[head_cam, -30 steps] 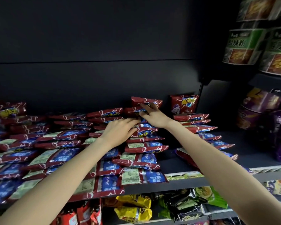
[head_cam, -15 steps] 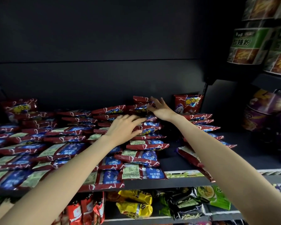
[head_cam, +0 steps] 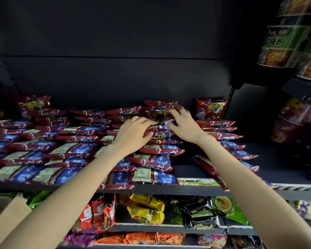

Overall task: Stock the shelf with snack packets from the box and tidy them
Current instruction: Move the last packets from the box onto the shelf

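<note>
Head view, catalogued left to right. Cardboard box [head_cam: 5,211]: a corner showed at lower left, below the shelf; contents hidden. Shelf [head_cam: 196,190]: dark, its left and middle spans covered with red-and-blue snack packets [head_cam: 43,150] lying in overlapping rows; one upright packet [head_cam: 211,109] stood against the back wall. Left hand [head_cam: 133,133]: fingers curled over the near edge of a top packet [head_cam: 161,131] in the central stack, thumb beneath, gripping it. Right hand [head_cam: 182,126]: fingers spread and lightly bent, tips resting on that stack's rear packets; whether it pinched one could not be told. Far-right row [head_cam: 228,137]: thinner, with bare shelf beside it. Purple tubs [head_cam: 298,123]: right edge, not part of the job.

Progress, as judged: stocking looked largely done; what remained was squaring the uneven stacks and perhaps filling the right end.

Change from half a second earlier: the left hand, then flat on the stack, had closed round a packet; the right hand had drawn back from the rearmost packets toward the left hand, so both now met on one stack.
</note>
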Action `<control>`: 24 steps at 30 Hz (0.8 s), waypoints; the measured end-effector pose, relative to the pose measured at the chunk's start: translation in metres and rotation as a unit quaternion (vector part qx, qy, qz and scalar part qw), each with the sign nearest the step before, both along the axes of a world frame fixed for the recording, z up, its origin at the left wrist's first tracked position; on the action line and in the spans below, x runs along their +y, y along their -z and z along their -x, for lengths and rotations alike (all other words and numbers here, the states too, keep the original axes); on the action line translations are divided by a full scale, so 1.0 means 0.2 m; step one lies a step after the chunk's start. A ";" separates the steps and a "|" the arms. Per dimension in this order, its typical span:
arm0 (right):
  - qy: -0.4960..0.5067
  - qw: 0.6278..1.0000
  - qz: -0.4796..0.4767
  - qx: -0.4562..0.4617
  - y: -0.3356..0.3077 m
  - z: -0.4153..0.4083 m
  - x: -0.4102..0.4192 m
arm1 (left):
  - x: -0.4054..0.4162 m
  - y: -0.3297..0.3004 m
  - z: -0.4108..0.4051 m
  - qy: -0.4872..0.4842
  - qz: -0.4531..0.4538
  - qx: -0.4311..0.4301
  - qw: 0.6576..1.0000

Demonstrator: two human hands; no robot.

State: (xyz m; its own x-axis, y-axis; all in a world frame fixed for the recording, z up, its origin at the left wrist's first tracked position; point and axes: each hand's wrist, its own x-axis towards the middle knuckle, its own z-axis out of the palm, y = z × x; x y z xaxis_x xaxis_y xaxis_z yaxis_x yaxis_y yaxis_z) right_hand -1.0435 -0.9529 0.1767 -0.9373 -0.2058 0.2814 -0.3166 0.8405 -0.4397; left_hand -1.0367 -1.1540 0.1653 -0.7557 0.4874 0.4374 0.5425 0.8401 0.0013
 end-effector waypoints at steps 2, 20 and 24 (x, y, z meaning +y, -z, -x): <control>-0.014 0.999 0.016 0.049 0.02 -0.15 0.00 | -0.02 -0.02 -0.11 -0.008 -0.048 0.011 0.999; -0.286 0.937 -0.004 0.199 0.32 -1.02 -1.10 | -1.32 0.21 -1.59 -0.226 -0.023 -0.040 0.973; -0.346 0.933 -0.028 0.091 0.41 -1.18 -1.52 | -1.85 0.32 -1.93 -0.274 -0.019 -0.151 0.950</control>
